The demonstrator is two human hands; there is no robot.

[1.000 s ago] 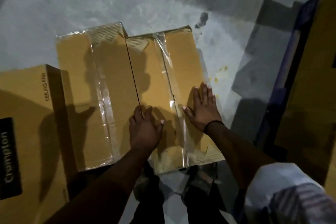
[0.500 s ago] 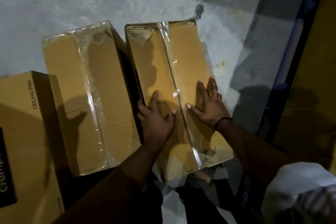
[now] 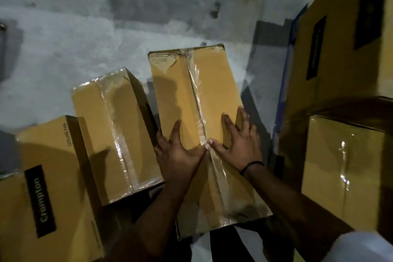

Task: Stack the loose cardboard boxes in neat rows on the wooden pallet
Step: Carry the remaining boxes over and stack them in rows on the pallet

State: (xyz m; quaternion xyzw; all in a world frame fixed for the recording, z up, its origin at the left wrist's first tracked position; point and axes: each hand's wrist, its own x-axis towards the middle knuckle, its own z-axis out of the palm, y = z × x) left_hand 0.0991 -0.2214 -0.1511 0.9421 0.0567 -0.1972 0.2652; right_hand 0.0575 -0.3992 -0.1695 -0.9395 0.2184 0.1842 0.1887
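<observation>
Two hands on taped box (image 3: 170, 91): left hand (image 3: 178, 153) hooks its left edge, right hand (image 3: 238, 144) splayed flat. Likely stiff, hefty; tape (image 3: 196, 100) slick, so grip side edges.

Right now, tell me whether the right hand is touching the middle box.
Touching. The head view shows the right hand lying palm-down on top of the middle box, fingers spread against the cardboard.
</observation>
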